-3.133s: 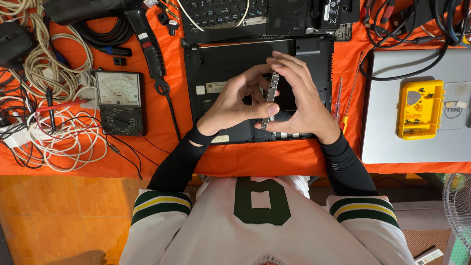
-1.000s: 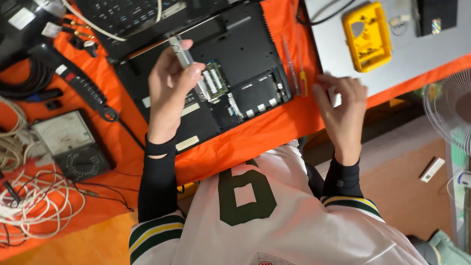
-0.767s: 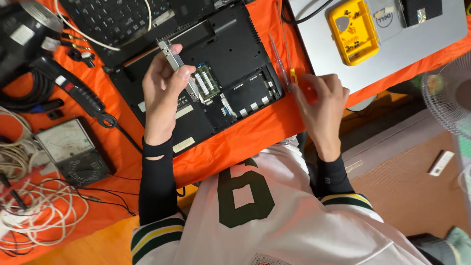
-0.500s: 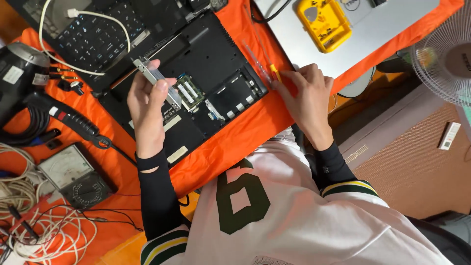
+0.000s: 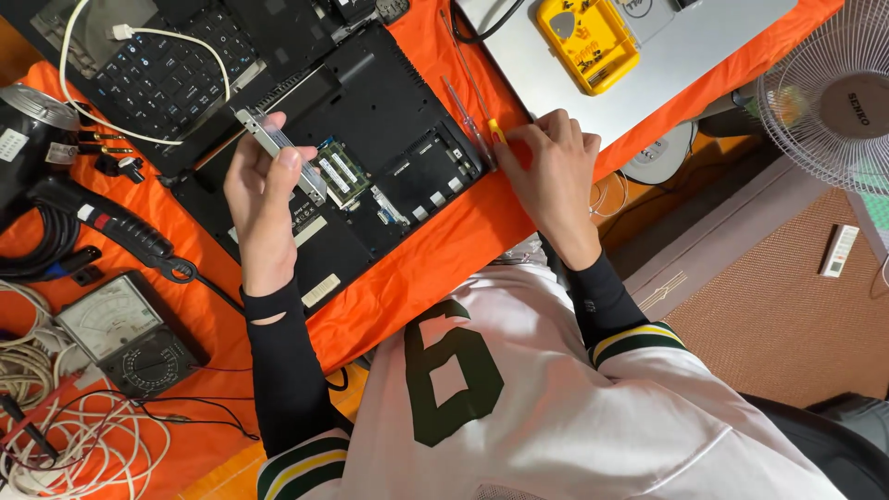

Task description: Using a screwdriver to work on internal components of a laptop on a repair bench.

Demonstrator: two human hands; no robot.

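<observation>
1. Head view: my left hand [image 5: 264,199] has lifted off the opened laptop base [image 5: 370,157] and pinches the thin metal drive bracket [image 5: 278,153] between thumb and fingertips, above the open bay
2. My right hand [image 5: 556,171] has moved right, its fingers closing on the yellow-handled screwdriver [image 5: 482,125] lying on the orange cloth [image 5: 444,250]; probably gripped, though the handle is mostly covered

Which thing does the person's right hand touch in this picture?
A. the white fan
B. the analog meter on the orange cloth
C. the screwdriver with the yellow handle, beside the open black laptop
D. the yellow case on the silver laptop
C: the right hand has its fingers on the yellow-handled screwdriver lying on the orange cloth next to the open black laptop, while the left hand holds a slim metal part.
</observation>
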